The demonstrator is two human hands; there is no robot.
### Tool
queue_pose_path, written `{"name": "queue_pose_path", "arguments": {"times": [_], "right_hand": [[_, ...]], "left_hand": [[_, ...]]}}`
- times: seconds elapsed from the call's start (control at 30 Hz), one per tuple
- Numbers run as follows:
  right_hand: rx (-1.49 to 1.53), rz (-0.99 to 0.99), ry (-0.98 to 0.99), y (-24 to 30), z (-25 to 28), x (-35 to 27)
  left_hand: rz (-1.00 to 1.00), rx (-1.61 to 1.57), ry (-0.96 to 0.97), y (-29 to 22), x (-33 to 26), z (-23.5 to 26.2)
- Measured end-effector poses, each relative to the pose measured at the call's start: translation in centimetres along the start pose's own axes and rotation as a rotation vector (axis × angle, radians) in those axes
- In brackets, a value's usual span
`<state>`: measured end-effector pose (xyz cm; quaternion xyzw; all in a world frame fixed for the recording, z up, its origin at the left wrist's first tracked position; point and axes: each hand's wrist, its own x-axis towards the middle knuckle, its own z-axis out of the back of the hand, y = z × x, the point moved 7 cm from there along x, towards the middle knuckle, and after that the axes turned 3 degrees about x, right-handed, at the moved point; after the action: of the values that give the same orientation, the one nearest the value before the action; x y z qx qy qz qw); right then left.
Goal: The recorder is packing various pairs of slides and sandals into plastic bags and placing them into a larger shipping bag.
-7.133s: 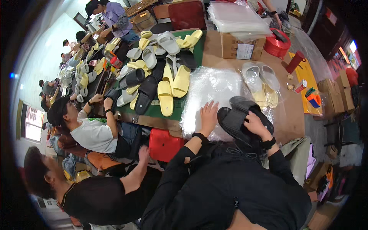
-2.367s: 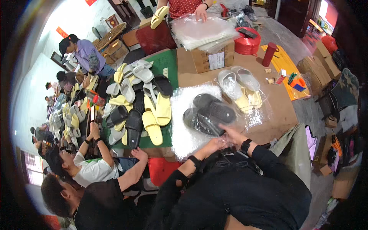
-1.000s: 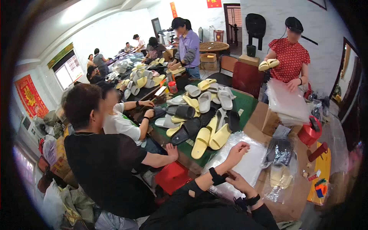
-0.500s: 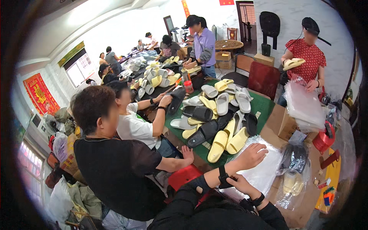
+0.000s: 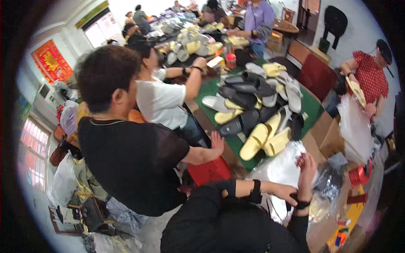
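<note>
My left hand (image 5: 280, 191) reaches across to my right wrist. Its fingertips close on the black wristband (image 5: 302, 205) there. A second black wristband (image 5: 255, 192) sits round my left wrist. Held up with its fingers apart and somewhat bent, my right hand (image 5: 306, 170) has nothing visible in it; motion smears it a little. Just beyond my hands lie clear plastic bags (image 5: 274, 168) on the table. Past those, yellow slippers (image 5: 254, 142), black slippers (image 5: 240, 122) and grey slippers (image 5: 293, 95) form a pile on the green tabletop (image 5: 313, 110).
A person in black (image 5: 126, 164) stands close at my left, one hand on the table edge. Beyond sits a person in white (image 5: 162, 101). At the right, a person in red (image 5: 371, 74) holds a yellow slipper and plastic bags. A red tape dispenser (image 5: 358, 175) stands near the right.
My right hand has let go of the left wristband and risen. My left hand has moved onto the right wristband. The view has shifted, and the neighbour's black slipper has joined the pile.
</note>
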<state>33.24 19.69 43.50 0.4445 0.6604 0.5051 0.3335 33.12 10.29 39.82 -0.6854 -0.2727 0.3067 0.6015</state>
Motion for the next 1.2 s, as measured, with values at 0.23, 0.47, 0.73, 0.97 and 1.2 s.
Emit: {"name": "queue_pose_path", "arguments": {"times": [0.23, 0.47, 0.73, 0.97, 1.2], "right_hand": [[-0.080, 0.176, 0.031, -0.1, -2.5, 2.7], [-1.119, 0.947, 0.294, 2.8, -7.8, -0.4], [-0.053, 0.073, 0.035, -1.6, -3.0, 2.5], [-0.239, 0.038, 0.001, -5.0, -1.8, 1.1], [-0.793, 0.262, -0.029, -4.1, -1.2, -0.2]], "left_hand": [[0.127, -0.222, -0.137, 0.1, -0.4, 1.8], [0.146, -0.377, 0.024, 0.5, 0.0, 1.5], [0.135, -0.142, -0.026, 2.9, 0.3, 2.2], [0.155, -0.118, 0.176, 4.0, -0.3, 1.6], [0.233, 0.208, 0.266, 5.8, -0.2, 6.4]]}}
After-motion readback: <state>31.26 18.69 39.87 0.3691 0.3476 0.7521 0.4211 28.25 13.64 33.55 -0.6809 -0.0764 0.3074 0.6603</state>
